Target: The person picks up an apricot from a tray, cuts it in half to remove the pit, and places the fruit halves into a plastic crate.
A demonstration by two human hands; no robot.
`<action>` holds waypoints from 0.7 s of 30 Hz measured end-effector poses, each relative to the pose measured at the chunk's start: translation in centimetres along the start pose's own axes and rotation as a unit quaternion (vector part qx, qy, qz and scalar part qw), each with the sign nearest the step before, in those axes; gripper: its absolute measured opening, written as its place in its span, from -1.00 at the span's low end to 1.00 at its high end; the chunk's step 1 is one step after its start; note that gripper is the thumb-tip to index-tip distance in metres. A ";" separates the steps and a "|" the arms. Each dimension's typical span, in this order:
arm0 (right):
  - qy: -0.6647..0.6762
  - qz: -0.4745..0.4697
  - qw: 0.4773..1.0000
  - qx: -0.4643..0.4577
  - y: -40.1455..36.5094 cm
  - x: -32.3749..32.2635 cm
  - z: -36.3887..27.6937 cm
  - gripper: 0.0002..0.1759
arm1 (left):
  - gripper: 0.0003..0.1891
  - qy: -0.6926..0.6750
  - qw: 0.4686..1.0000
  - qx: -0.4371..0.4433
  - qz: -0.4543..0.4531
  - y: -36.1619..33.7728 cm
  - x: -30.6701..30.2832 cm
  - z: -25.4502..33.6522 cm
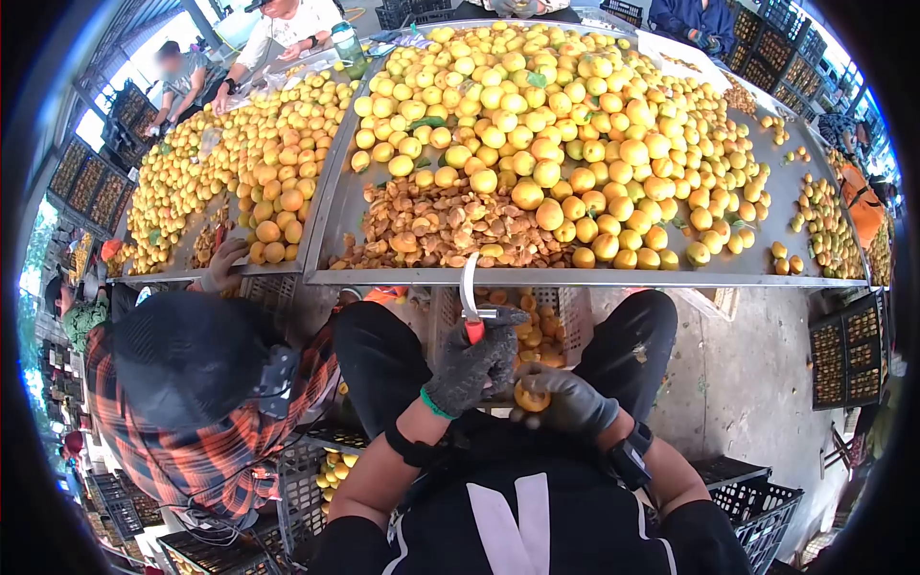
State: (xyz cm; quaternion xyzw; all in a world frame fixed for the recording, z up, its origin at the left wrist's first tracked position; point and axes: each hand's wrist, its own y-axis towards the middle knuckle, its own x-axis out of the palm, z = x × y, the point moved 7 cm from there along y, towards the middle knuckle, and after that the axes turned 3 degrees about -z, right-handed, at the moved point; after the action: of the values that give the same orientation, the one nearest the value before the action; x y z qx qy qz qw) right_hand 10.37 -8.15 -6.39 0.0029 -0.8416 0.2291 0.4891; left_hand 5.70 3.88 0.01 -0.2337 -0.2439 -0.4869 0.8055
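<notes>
My left hand [476, 364], in a dark knit glove with a green cuff, is closed around the red handle of a knife [468, 287]. Its pale, curved blade points up toward the steel table edge. Lower and to the right, my right hand [565, 398], in a grey glove, grips an apricot [531, 396] in its fingers. Both hands are above my lap, apart from each other. Below them, between my knees, a light crate [575, 326] contains orange fruit pieces. Beyond the knife tip lies a heap of brownish-orange scraps or pits [450, 225].
A large pile of apricots [537, 105] covers much of the steel table [594, 277]. A co-worker in a plaid shirt [211, 431] sits close at my left, by a second table of fruit. Black crates [757, 508] stand at lower right; other people work across the tables.
</notes>
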 end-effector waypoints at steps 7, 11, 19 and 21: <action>-0.082 -0.029 0.996 0.014 0.0 4.2 0.0 -0.63 | -0.74 -0.138 0.987 -0.035 -0.078 -0.1 1.0 -1.0; -0.145 0.065 0.985 -0.059 -0.1 2.5 -0.2 -0.64 | -0.73 -0.082 0.994 0.060 -0.037 0.7 0.4 -0.1; 0.115 0.020 0.986 -0.119 -0.7 3.3 -0.4 -0.67 | -0.77 -0.069 0.994 0.086 0.024 0.9 0.1 1.0; 0.083 0.032 0.988 -0.127 -0.9 3.3 -0.7 -0.67 | -0.77 -0.066 0.994 0.090 0.012 0.8 0.3 1.1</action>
State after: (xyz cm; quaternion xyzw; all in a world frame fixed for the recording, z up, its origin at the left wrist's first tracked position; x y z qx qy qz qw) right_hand 9.44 -8.00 -3.07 -0.1052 -0.8200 0.1348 0.5462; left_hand 6.31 4.71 0.90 -0.1950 -0.3366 -0.4368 0.8111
